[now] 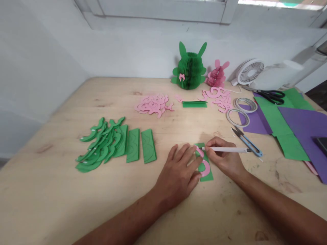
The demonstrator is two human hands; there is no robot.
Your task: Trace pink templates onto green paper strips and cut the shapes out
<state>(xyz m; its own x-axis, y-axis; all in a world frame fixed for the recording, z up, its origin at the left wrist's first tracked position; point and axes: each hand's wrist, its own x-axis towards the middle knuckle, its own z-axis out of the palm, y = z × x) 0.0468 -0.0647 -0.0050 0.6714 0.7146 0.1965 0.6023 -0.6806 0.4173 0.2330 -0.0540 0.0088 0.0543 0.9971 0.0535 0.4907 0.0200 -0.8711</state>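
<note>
A green paper strip [208, 175] lies on the table with a pink curved cut-out [206, 168] on top of it. My left hand [181, 170] rests over the left side of both, fingers spread and pressing down. In my right hand [222, 156] is a white pen [230, 149], pinched near its tip, which touches the upper part of the strip beside the pink shape. To the left, three green folded strips [149, 145] bear drawn curved outlines. Beside them is a pile of green curved cut-outs [102, 146].
Pink cut-outs [153, 104] lie mid-table. Behind stand a green paper figure [190, 71], a pink one [216, 77] and a white fan [250, 72]. At right are tape rolls [238, 118], blue snips [247, 142], black scissors [272, 96] and purple paper [304, 129].
</note>
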